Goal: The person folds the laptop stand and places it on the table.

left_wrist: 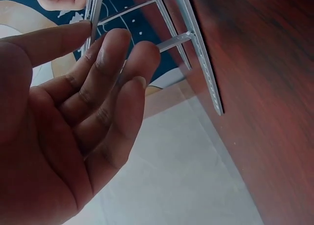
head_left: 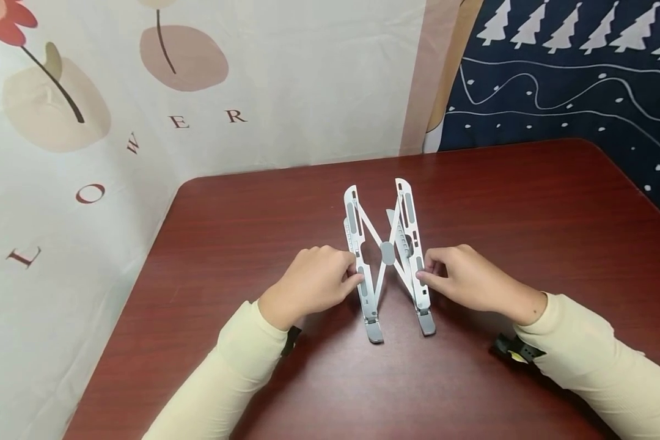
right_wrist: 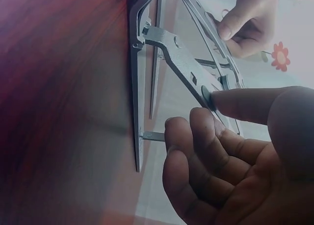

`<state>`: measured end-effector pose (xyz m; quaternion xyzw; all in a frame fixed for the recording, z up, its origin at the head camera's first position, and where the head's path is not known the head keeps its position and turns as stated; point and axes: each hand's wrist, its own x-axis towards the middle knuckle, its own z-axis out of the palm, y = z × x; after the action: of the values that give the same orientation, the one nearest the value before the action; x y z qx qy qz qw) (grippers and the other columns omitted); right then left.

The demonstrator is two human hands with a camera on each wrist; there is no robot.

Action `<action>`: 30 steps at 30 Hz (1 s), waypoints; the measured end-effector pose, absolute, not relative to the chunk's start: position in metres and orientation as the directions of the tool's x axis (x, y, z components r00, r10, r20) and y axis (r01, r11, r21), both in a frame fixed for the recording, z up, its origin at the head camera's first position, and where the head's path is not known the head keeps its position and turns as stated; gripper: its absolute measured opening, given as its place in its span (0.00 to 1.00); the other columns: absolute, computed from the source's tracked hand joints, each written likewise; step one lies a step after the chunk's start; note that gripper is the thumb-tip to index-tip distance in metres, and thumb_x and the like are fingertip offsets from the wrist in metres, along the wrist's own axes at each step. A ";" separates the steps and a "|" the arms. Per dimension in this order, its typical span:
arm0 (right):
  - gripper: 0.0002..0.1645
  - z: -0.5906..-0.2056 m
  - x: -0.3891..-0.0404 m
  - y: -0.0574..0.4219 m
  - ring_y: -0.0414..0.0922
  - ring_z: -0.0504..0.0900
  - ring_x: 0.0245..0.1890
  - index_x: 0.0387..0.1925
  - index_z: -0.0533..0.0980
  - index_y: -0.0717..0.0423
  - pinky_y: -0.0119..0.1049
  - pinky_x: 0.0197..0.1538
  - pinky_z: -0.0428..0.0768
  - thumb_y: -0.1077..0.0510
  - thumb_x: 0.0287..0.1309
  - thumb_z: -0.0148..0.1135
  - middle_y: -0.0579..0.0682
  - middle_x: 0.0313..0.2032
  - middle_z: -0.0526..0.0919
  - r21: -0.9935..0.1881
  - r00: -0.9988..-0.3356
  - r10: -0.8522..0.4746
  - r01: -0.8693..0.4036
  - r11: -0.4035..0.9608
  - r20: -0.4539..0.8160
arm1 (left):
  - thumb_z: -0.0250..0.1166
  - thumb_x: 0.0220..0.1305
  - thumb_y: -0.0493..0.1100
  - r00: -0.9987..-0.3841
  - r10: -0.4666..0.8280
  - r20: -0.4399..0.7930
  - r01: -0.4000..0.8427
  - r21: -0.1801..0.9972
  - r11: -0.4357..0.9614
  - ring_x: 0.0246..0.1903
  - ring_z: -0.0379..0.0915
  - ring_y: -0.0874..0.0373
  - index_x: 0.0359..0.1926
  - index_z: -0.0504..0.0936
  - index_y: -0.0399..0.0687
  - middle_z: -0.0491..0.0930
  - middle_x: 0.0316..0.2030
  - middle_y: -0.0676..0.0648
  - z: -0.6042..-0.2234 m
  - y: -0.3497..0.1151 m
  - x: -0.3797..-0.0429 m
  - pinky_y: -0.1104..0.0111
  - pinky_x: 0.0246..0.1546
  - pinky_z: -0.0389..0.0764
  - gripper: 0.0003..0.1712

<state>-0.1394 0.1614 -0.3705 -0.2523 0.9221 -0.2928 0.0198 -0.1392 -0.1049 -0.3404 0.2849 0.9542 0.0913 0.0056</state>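
A silver folding laptop stand [head_left: 387, 253] stands unfolded on the table, its two side rails joined by crossed bars at a grey hub. My left hand [head_left: 319, 278] pinches the left rail between thumb and fingers. On the other side, my right hand [head_left: 467, 278] grips the right rail the same way. In the right wrist view the thumb of my right hand [right_wrist: 235, 156] presses by a dark oval pad [right_wrist: 207, 96] on the rail. The left wrist view shows my left hand [left_wrist: 73, 117] with fingers bent beside the rail, and a slotted base leg [left_wrist: 206, 72] beyond.
The reddish-brown wooden table [head_left: 242, 226] spreads around the stand. A pale curtain with flowers and letters [head_left: 308, 79] hangs behind and to the left. At the back right hangs a dark blue cloth [head_left: 561, 91] with white trees.
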 end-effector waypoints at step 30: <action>0.14 -0.376 -0.136 0.155 0.31 0.66 0.18 0.22 0.75 0.48 0.29 0.26 0.69 0.60 0.62 0.66 0.37 0.16 0.72 -0.598 -0.858 -0.500 -0.464 0.653 0.119 | 0.64 0.68 0.51 -0.828 0.555 0.077 0.559 0.170 0.811 0.17 0.57 0.62 0.16 0.65 0.55 0.56 0.13 0.58 -0.347 -0.098 -0.137 0.69 0.18 0.58 0.25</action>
<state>-0.1355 0.1546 -0.3756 -0.2651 0.9087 -0.3211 0.0280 -0.1370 -0.0976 -0.3468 0.2926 0.9516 0.0931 -0.0119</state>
